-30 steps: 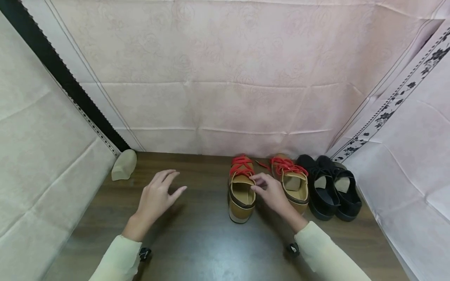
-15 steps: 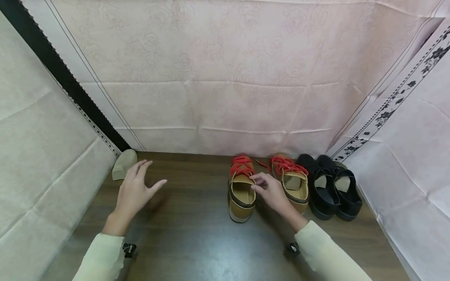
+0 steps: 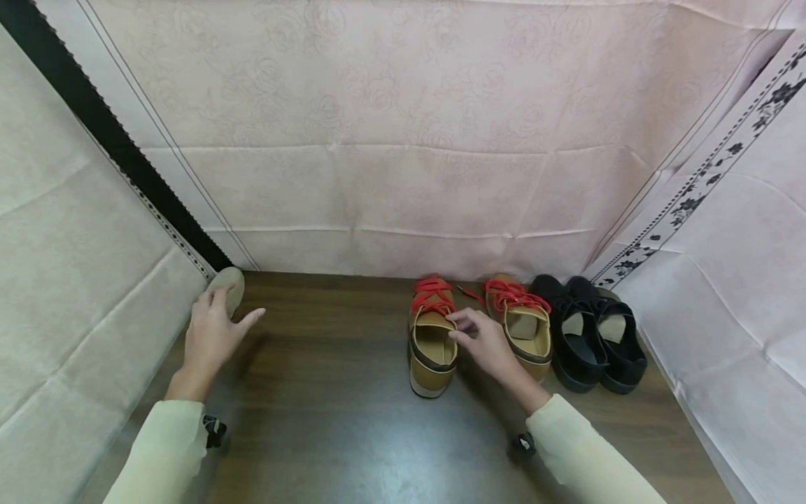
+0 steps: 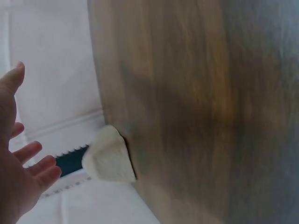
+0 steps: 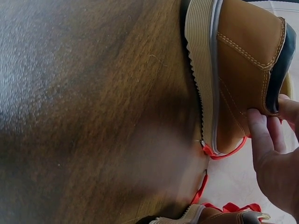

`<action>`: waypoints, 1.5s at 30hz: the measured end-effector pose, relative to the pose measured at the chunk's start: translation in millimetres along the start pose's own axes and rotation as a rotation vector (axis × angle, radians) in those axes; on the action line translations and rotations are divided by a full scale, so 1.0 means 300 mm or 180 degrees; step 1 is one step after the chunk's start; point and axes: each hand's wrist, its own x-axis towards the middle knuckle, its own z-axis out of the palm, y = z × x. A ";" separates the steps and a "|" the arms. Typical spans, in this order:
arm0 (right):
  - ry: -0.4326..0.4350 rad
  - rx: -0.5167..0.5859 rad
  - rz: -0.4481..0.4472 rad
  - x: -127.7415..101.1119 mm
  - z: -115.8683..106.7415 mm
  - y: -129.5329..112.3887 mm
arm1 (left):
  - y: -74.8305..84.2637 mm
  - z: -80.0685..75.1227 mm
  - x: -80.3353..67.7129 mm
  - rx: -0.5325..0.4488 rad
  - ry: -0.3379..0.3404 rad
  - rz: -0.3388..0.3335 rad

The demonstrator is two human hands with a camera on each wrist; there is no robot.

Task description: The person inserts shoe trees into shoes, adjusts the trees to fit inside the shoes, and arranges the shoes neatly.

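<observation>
My right hand (image 3: 483,343) pinches the side of the opening of a tan shoe (image 3: 430,378) with red laces (image 3: 432,294). In the right wrist view the thumb goes inside the collar and the fingers (image 5: 259,133) lie along the outer wall of that shoe, whose ridged sole faces the floor. Over at the far left corner, my left hand (image 3: 210,337) hovers with fingers spread and holds nothing. Its fingertips overlap a cream, round-ended, toe-shaped piece (image 3: 233,281) in the head view; the left wrist view shows that piece (image 4: 108,156) apart from the fingers.
The matching tan shoe (image 3: 534,343) stands to the right, a cream piece inside it. Beside it are two black shoes (image 3: 578,360) against the right-hand covered wall. Pale patterned cloth (image 3: 403,182) lines the back and sides of the brown wooden floor (image 3: 327,392).
My left hand has moved left, away from the middle of the floor, to the cream piece in the corner. The right hand and the tan shoe have stayed in place.
</observation>
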 end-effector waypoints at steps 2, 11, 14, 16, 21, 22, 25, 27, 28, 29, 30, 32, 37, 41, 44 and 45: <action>-0.0008 -0.0004 0.0022 0.000 0.000 0.000 | -0.022 0.004 0.014 -0.0046 0.0022 -0.0030; -0.0017 0.0001 0.0074 0.000 -0.004 0.002 | -0.095 0.006 0.067 -0.0146 -0.0199 -0.0316; -0.0027 0.0004 0.0088 0.000 -0.004 0.004 | -0.115 0.011 0.075 -0.0129 -0.0267 -0.0394; -0.0034 0.0000 0.0096 0.000 -0.004 0.005 | -0.127 0.015 0.079 -0.0104 -0.0323 -0.0428; -0.0057 0.0008 0.0119 0.001 -0.007 0.005 | -0.150 0.029 0.081 -0.0121 -0.0307 -0.0473; -0.0060 0.0013 0.0124 0.001 -0.008 0.005 | -0.154 0.034 0.080 -0.0137 -0.0281 -0.0483; -0.0066 0.0014 0.0121 0.003 -0.011 0.004 | -0.170 0.048 0.081 -0.0191 -0.0236 -0.0561; -0.0067 0.0020 0.0114 0.004 -0.012 0.004 | -0.182 0.059 0.082 -0.0219 -0.0244 -0.0632; -0.0070 0.0019 0.0109 0.004 -0.012 0.004 | -0.189 0.065 0.083 -0.0234 -0.0250 -0.0669; -0.0075 0.0017 0.0106 0.004 -0.011 0.004 | -0.195 0.070 0.083 -0.0251 -0.0255 -0.0710; -0.0079 0.0016 0.0103 0.005 -0.011 0.004 | -0.200 0.075 0.083 -0.0269 -0.0270 -0.0754; -0.0088 0.0017 0.0100 0.005 -0.009 0.005 | -0.208 0.082 0.084 -0.0313 -0.0300 -0.0848; -0.0090 -0.0005 0.0087 0.006 -0.006 0.006 | -0.217 0.086 0.093 -0.0409 -0.0387 -0.1008; -0.0090 -0.0029 0.0076 0.007 -0.006 0.003 | -0.215 0.087 0.105 -0.0484 -0.0364 -0.1078; -0.0092 -0.0031 0.0066 0.007 -0.005 0.002 | -0.215 0.091 0.114 -0.0504 -0.0306 -0.1119; -0.0092 -0.0026 0.0063 0.007 -0.005 0.002 | -0.215 0.092 0.117 -0.0500 -0.0302 -0.1132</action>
